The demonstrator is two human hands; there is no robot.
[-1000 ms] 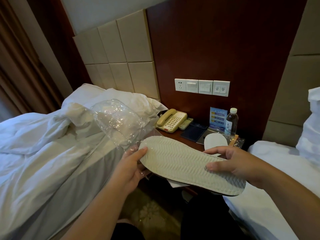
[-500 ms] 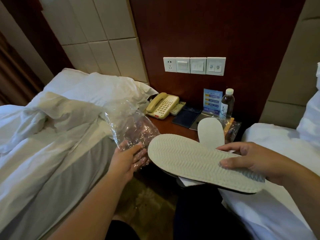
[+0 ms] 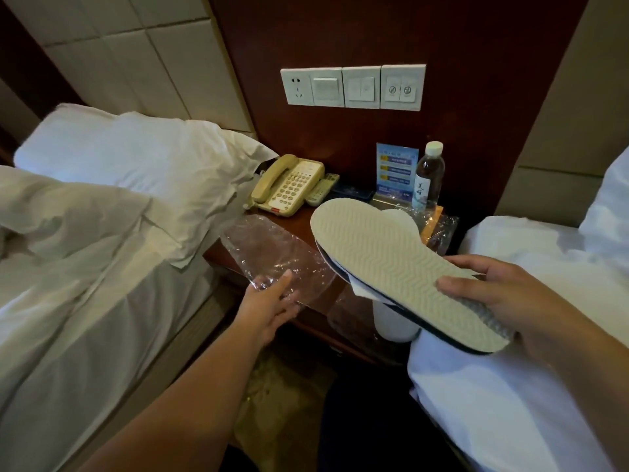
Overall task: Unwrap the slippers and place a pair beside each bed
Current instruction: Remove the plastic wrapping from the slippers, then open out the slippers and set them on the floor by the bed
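- Clamping the heel end of the slippers [image 3: 391,264], the right grip [image 3: 503,301] is holding the stacked pair sole-up, thumb pressing on the ribbed sole and fingers curling over the far edge.
- The toe of the pair is pointing away and to the left of that grip, hanging over the bench [image 3: 301,221] between the two beds, and a white slice of the lower slipper is peeking out under the top one.
- The left grip [image 3: 272,301] is pinching the clear plastic wrapper [image 3: 269,250], thumb on top and fingers showing through the film from below.
- The wrapper is stretching up and away from the left grip across the near corner of the bench, just left of the slippers.
- Beyond the left grip, a cream telephone [image 3: 289,185] is sitting on the bench with a remote [image 3: 321,190] just beside it.
- Beyond the right grip, a water bottle [image 3: 429,175] is standing upright next to a blue card [image 3: 396,168], with a switch panel [image 3: 352,86] on the wall above.
- The left bed [image 3: 85,284], all rumpled white bedding, is lying off to the left of the left grip, while the right bed [image 3: 510,403] is running beneath the right forearm.
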